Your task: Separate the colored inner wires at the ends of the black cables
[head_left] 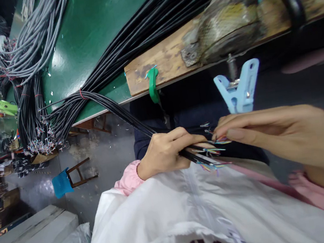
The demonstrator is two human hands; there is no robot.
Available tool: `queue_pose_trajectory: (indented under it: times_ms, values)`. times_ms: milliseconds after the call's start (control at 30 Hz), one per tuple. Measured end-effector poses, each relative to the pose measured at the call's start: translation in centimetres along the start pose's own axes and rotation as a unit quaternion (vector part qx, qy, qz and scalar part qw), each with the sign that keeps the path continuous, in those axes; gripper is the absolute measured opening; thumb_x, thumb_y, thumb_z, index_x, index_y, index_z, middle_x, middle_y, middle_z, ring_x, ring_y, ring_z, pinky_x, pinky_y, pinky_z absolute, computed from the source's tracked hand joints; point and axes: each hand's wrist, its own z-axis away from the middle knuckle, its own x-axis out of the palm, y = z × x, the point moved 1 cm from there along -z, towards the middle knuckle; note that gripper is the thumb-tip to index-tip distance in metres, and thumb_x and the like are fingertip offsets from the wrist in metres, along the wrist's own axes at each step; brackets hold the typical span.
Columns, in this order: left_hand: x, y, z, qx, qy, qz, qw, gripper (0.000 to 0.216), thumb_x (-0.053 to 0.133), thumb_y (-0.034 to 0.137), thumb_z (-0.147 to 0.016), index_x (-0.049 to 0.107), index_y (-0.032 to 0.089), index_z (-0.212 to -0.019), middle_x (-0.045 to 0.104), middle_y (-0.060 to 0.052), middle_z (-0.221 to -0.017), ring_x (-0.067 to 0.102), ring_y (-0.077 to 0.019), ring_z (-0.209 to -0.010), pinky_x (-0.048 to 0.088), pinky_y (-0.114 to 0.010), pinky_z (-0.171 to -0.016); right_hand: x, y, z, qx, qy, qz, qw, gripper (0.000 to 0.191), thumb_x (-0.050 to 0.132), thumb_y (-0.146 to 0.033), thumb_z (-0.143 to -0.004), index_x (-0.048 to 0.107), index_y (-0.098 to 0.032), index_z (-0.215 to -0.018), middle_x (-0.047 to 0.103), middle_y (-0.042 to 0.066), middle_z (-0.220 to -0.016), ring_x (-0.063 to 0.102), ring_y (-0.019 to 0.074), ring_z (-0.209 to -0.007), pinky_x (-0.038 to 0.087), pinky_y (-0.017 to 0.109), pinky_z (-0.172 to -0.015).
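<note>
Wire tips blurred, partly hidden behind fingers. Left hand (pixel 166 154) fisted tight around bundle of black round cables (pixel 119 111). Right hand (pixel 277 134) pinches the thin coloured stripped wires (pixel 220 142) at bundle's end, over white plastic bag (pixel 191 205). Light-blue plastic clip (pixel 239 87) hangs just above, under worn wooden board (pixel 165 57).

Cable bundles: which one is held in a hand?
The black bundle with the red tie, running off the table into the left hand; the others lie on the table.

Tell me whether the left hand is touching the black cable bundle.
Touching. The head view shows the left hand wrapped around the black cable bundle, just before its coloured wire ends.
</note>
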Motion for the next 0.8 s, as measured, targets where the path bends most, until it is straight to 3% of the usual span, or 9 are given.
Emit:
queue_pose_trajectory:
  times_ms: [167, 233, 300, 400, 467, 567, 667, 733, 800]
  values:
    - [0.0, -0.1, 0.0, 0.003, 0.016, 0.022, 1.000, 0.031, 0.049, 0.024, -0.090, 0.073, 0.014, -0.107, 0.060, -0.001, -0.073, 0.053, -0.0060, -0.062, 0.044, -0.015, -0.059, 0.0, -0.3, 0.2, 0.009, 0.002, -0.004, 1.000, 0.031, 0.068, -0.055, -0.085, 0.074, -0.029, -0.071, 0.071, 0.003, -0.068, 0.067, 0.0153, -0.054, 0.056, 0.019, -0.047]
    - [0.0, -0.2, 0.0, 0.003, 0.016, 0.030, 0.999, 0.030, 0.050, 0.023, -0.089, 0.073, 0.014, -0.107, 0.061, -0.002, -0.075, 0.054, -0.0061, -0.063, 0.043, -0.016, -0.059, 0.4, -0.5, 0.5, 0.003, 0.041, 0.025, 0.999, 0.026, 0.070, -0.050, -0.085, 0.072, -0.027, -0.071, 0.072, 0.003, -0.070, 0.068, 0.0169, -0.056, 0.057, 0.024, -0.048]
    - [0.0, -0.2, 0.0, -0.006, 0.016, 0.039, 0.999, 0.031, 0.051, 0.020, -0.087, 0.072, 0.014, -0.108, 0.062, -0.002, -0.077, 0.056, -0.0065, -0.066, 0.044, -0.016, -0.060, 0.8, -0.6, 0.9, -0.054, 0.105, 0.093, 0.989, 0.017, 0.072, -0.037, -0.086, 0.069, -0.026, -0.073, 0.071, 0.002, -0.069, 0.066, 0.0164, -0.056, 0.056, 0.027, -0.050]
    - [0.2, -0.1, 0.2, -0.021, 0.044, 0.059, 0.997, 0.032, 0.052, 0.015, -0.082, 0.072, 0.013, -0.108, 0.063, -0.002, -0.079, 0.057, -0.0073, -0.069, 0.046, -0.016, -0.062, 1.6, -0.6, 1.5, -0.217, 0.183, 0.234, 0.930, 0.013, 0.065, -0.022, -0.090, 0.064, -0.026, -0.078, 0.066, 0.000, -0.063, 0.061, 0.0142, -0.053, 0.052, 0.030, -0.052]
    - [0.3, 0.0, 0.2, -0.022, 0.094, 0.082, 0.992, 0.031, 0.054, 0.014, -0.081, 0.071, 0.010, -0.106, 0.063, -0.003, -0.079, 0.058, -0.0077, -0.069, 0.046, -0.016, -0.062, 2.1, -0.5, 1.7, -0.302, 0.195, 0.322, 0.876, 0.010, 0.062, -0.020, -0.092, 0.063, -0.024, -0.083, 0.064, 0.001, -0.061, 0.058, 0.0138, -0.052, 0.050, 0.031, -0.053]
    - [0.3, 0.2, -0.1, -0.006, 0.192, 0.111, 0.975, 0.023, 0.056, 0.016, -0.082, 0.071, 0.009, -0.098, 0.064, -0.003, -0.077, 0.057, -0.0070, -0.066, 0.046, -0.016, -0.060, 2.8, -0.4, 1.6, -0.336, 0.189, 0.395, 0.834, 0.010, 0.065, -0.014, -0.089, 0.061, -0.023, -0.086, 0.061, -0.001, -0.058, 0.055, 0.0128, -0.051, 0.048, 0.029, -0.052]
    - [0.0, 0.5, -0.6, 0.029, 0.266, 0.125, 0.955, 0.016, 0.058, 0.018, -0.084, 0.069, 0.011, -0.091, 0.066, -0.002, -0.075, 0.056, -0.0057, -0.062, 0.045, -0.015, -0.058, 3.4, -0.2, 1.3, -0.305, 0.221, 0.339, 0.862, 0.015, 0.066, -0.010, -0.086, 0.061, -0.024, -0.083, 0.059, -0.003, -0.060, 0.055, 0.0116, -0.052, 0.046, 0.026, -0.049]
    - [-0.2, 0.6, -0.9, 0.048, 0.282, 0.140, 0.948, 0.013, 0.058, 0.017, -0.085, 0.068, 0.011, -0.090, 0.067, -0.001, -0.074, 0.057, -0.0056, -0.062, 0.045, -0.015, -0.058, 3.5, 0.2, 1.2, -0.234, 0.243, 0.258, 0.905, 0.013, 0.065, -0.011, -0.087, 0.063, -0.024, -0.083, 0.061, -0.001, -0.066, 0.056, 0.0110, -0.054, 0.044, 0.024, -0.046]
    - [-0.3, 0.6, -1.1, 0.056, 0.279, 0.151, 0.947, 0.012, 0.058, 0.015, -0.085, 0.068, 0.012, -0.090, 0.067, -0.001, -0.074, 0.058, -0.0057, -0.063, 0.046, -0.015, -0.058, 3.6, 0.8, 1.2, -0.153, 0.220, 0.164, 0.949, 0.007, 0.062, -0.020, -0.092, 0.067, -0.024, -0.091, 0.065, 0.002, -0.078, 0.060, 0.0117, -0.061, 0.046, 0.023, -0.047]
